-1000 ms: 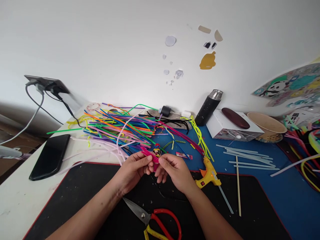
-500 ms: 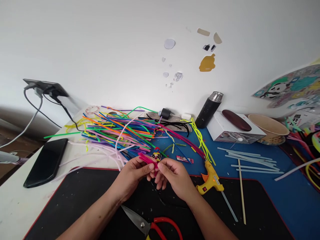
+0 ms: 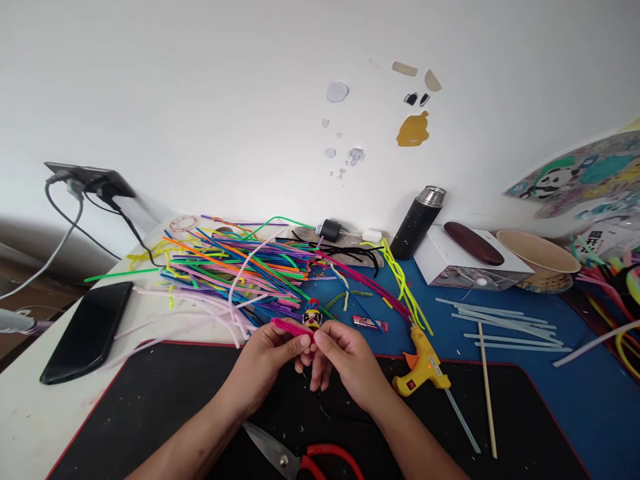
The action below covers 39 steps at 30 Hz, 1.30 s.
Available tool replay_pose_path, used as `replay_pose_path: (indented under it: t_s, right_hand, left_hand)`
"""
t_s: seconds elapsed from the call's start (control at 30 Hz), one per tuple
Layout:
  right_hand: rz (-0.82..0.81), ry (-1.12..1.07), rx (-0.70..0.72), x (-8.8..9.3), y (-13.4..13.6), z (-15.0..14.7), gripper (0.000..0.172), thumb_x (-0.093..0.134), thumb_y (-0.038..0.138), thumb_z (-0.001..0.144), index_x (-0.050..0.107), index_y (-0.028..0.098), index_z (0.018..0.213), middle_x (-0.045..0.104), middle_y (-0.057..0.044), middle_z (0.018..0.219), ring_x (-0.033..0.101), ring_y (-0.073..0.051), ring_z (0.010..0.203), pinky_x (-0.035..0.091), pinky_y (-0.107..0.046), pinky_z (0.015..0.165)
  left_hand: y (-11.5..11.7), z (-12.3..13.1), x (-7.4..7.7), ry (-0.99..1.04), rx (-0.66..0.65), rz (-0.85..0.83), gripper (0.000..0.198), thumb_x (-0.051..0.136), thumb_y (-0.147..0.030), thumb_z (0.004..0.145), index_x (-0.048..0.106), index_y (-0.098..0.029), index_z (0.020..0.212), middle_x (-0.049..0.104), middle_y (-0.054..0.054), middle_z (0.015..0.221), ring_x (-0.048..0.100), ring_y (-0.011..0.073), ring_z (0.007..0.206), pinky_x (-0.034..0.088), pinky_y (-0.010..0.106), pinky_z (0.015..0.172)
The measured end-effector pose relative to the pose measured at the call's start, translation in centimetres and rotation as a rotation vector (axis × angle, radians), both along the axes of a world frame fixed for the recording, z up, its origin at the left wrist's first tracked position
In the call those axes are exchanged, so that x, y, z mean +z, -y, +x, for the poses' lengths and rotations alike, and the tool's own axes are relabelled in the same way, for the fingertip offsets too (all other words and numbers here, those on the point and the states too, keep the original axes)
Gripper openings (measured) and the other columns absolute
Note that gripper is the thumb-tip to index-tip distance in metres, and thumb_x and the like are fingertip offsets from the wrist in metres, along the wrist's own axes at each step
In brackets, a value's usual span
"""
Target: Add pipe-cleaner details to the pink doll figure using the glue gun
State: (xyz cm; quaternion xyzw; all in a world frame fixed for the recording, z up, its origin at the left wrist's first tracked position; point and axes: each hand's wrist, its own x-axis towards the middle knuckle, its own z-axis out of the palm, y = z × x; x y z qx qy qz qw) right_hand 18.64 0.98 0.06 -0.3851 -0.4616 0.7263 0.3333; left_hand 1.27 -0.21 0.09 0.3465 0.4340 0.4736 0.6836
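Note:
My left hand (image 3: pixel 274 360) pinches a short bundle of magenta pipe cleaners (image 3: pixel 291 327) between thumb and fingers, and the bundle points up to the left. My right hand (image 3: pixel 346 359) is closed too, its thumb and forefinger gripping the bundle's near end. Just behind the fingertips shows a small clown-like head (image 3: pixel 313 316) with a painted face and a blue and red top. Its lower part is hidden by my hands. Below my wrists, scissors (image 3: pixel 283 461) with red handles lie on the black mat (image 3: pixel 165 400).
Loose coloured pipe cleaners (image 3: pixel 240 267) are heaped behind my hands. To the right lie a yellow glue gun (image 3: pixel 424 365), a wooden stick (image 3: pixel 486 393) and several glue sticks (image 3: pixel 505 320). A black phone (image 3: pixel 87 332) rests at the left; a black flask (image 3: pixel 419 223) stands behind.
The magenta bundle has tilted lower to the left, and more of the clown-like head shows above my fingers. Both hands keep their pinch. The whole view has shifted slightly.

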Motion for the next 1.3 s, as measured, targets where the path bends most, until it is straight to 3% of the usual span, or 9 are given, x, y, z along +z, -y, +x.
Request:
replay_pose_path:
  t_s: [0.2,0.37,0.6,0.73,0.83,1.03,1.3]
  right_hand:
    - [0.007,0.044,-0.026,0.10,-0.12,-0.06,0.046,0.064,0.065,0.092,0.058,0.020,0.086,0.067,0.003,0.057,0.065,-0.014,0.045,0.045,-0.020,0.044]
    - [0.044,0.082,-0.040,-0.20,0.00,-0.07,0.045,0.061,0.065,0.094,0.059,0.020,0.087,0.065,0.003,0.057,0.064,-0.014,0.045,0.044,-0.021,0.043]
    - [0.447,0.378,-0.193,-0.15,0.36,0.37,0.026,0.063,0.046,0.098,0.066,0.022,0.107,0.068,0.000,0.072,0.069,-0.016,0.058,0.053,-0.026,0.055]
    - [0.629,0.533,-0.193,-0.01,0.53,0.44,0.026,0.065,0.037,0.097,0.068,0.023,0.119,0.072,-0.002,0.076,0.070,-0.018,0.064,0.053,-0.028,0.060]
    - [0.744,0.621,-0.178,-0.06,0.56,0.48,0.023,0.063,0.036,0.100,0.072,0.024,0.117,0.076,-0.004,0.080,0.071,-0.019,0.065,0.053,-0.029,0.062]
    - [0.883,0.709,-0.162,0.07,0.46,0.80,0.022,0.057,0.034,0.105,0.075,0.025,0.114,0.082,-0.006,0.088,0.074,-0.020,0.066,0.054,-0.029,0.066]
    - [0.987,0.727,-0.197,-0.02,0.50,0.86,0.023,0.057,0.035,0.107,0.074,0.021,0.112,0.082,-0.005,0.086,0.074,-0.017,0.063,0.054,-0.026,0.064]
  left_hand:
    - [0.02,-0.03,-0.02,-0.084,-0.020,0.050,0.028,0.088,-0.043,0.079,0.082,-0.016,0.078,0.072,0.005,0.066,0.063,0.0164,0.061,0.048,0.026,0.058]
    - [-0.02,0.23,0.06,0.040,0.009,-0.042,0.030,0.092,-0.043,0.073,0.081,-0.015,0.074,0.070,0.004,0.063,0.060,0.0138,0.059,0.045,0.024,0.056]
    - [-0.18,0.08,0.23,0.145,0.094,-0.172,0.034,0.095,-0.041,0.068,0.077,-0.013,0.067,0.067,0.003,0.062,0.057,0.0109,0.055,0.041,0.022,0.052]
    - [-0.06,0.35,0.36,0.150,0.065,-0.197,0.037,0.095,-0.042,0.069,0.075,-0.012,0.064,0.062,0.001,0.055,0.050,0.0087,0.051,0.035,0.020,0.049]
    - [0.05,0.59,0.30,0.156,0.028,-0.202,0.037,0.094,-0.043,0.070,0.074,-0.012,0.064,0.059,0.001,0.054,0.046,0.0075,0.050,0.031,0.020,0.047]
    - [-0.03,0.27,0.05,0.055,-0.029,-0.192,0.044,0.089,-0.053,0.073,0.074,-0.012,0.067,0.060,0.001,0.058,0.048,0.0086,0.051,0.032,0.021,0.047]
    - [-0.22,0.12,0.46,-0.029,0.065,-0.133,0.045,0.091,-0.054,0.069,0.068,-0.015,0.067,0.062,0.000,0.060,0.051,0.0097,0.052,0.037,0.020,0.047]
